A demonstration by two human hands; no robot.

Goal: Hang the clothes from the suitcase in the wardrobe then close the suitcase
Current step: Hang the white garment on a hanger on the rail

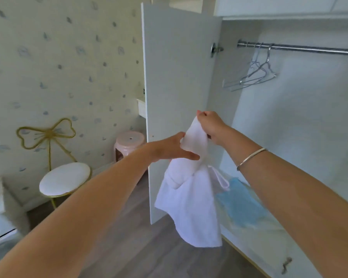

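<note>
A white garment hangs in front of the open wardrobe. My right hand pinches its top end and holds it up. My left hand grips the cloth just below, thumb stretched across the fabric. Inside the wardrobe a metal rail runs across the upper right, with several bare wire hangers on its left end. The suitcase is out of view.
The white wardrobe door stands open just behind my hands. A blue cloth lies on the wardrobe floor. A gold-framed white stool and a pink stool stand by the wallpapered wall on the left.
</note>
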